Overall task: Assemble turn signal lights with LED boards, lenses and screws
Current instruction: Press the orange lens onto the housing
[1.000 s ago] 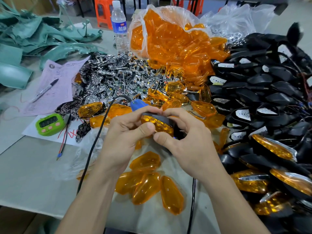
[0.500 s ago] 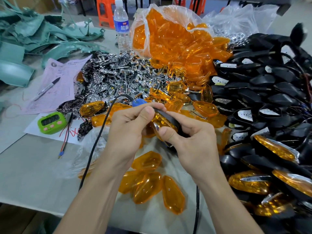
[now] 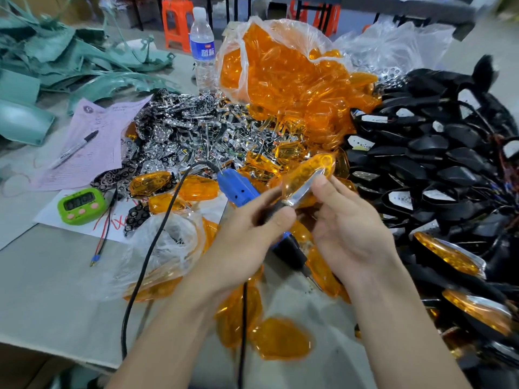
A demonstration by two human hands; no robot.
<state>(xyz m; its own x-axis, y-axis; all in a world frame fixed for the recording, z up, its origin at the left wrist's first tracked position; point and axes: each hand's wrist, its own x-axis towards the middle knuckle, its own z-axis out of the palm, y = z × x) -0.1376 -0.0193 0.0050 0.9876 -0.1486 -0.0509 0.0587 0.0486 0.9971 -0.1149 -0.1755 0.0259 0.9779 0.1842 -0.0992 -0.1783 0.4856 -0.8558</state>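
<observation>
**Turn signal light (image 3: 307, 175) held at centre**

Bare table (image 3: 56, 290) lies at 8 o'clock and runs to the near edge. A clear bag (image 3: 238, 37) at 12 o'clock holds amber lenses (image 3: 295, 80). The light shows an amber lens, a chrome rim and a dark stem. The left hand (image 3: 244, 240) clamps the stem. The right hand (image 3: 351, 234), fingers relaxed, touches the rim.
</observation>
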